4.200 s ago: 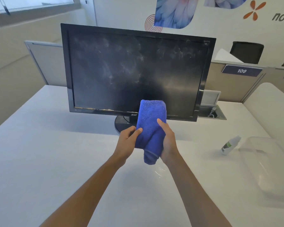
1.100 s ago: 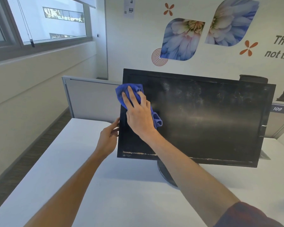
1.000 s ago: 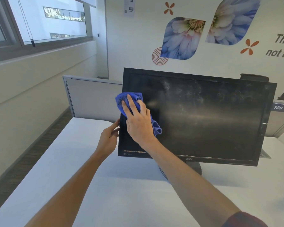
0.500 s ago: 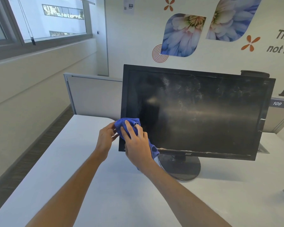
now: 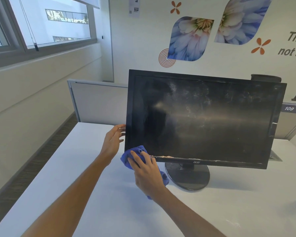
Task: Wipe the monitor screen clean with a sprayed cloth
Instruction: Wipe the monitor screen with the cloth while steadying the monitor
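On monitor (image 5: 203, 117) bezel: "acer".

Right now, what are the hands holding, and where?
The right hand presses the blue cloth flat on the monitor's lower left corner. The left hand steadies its left edge.

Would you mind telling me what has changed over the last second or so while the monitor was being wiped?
The right hand has dragged the blue cloth down the screen's left strip, from the top corner to the bottom-left corner of the monitor; that strip now looks darker and cleaner. The left hand stayed at the monitor's left edge, fingers now straighter. Smudges across the middle and right, and the crust along the bottom bezel, remain.
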Motion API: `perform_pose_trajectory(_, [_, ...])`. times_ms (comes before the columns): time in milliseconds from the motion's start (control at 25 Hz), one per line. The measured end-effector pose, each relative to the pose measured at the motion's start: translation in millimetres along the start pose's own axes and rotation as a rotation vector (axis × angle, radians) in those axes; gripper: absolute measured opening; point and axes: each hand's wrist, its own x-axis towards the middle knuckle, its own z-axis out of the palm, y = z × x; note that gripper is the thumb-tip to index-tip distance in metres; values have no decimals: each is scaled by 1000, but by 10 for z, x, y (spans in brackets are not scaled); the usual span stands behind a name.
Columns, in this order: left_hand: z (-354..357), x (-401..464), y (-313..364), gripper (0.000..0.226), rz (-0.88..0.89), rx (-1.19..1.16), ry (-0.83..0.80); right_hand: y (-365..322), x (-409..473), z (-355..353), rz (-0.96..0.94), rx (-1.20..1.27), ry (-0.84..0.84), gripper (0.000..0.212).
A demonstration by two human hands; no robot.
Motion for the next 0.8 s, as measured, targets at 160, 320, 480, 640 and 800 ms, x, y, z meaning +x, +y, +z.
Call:
perform_pose_trajectory(160, [18,183,127,39,117,148,14,259,621,-494,157,85,279,53])
perform_pose_trajectory(320, [125,340,427,46,193,151,25,501,1419,-1080,235,14,438,55])
perform_pose_trajectory(480, [207,447,545,48,198,186,117,590,1948,-1353,178,-147,331,58])
perform_pose_trajectory(640, [270,455,537,50,199,260,150,722,2004,-1319,159,-231,264,57])
perform_pose_trajectory(800, [341,433,487,54,260,391,191,945,1858,-1337,191,-241,278,59])
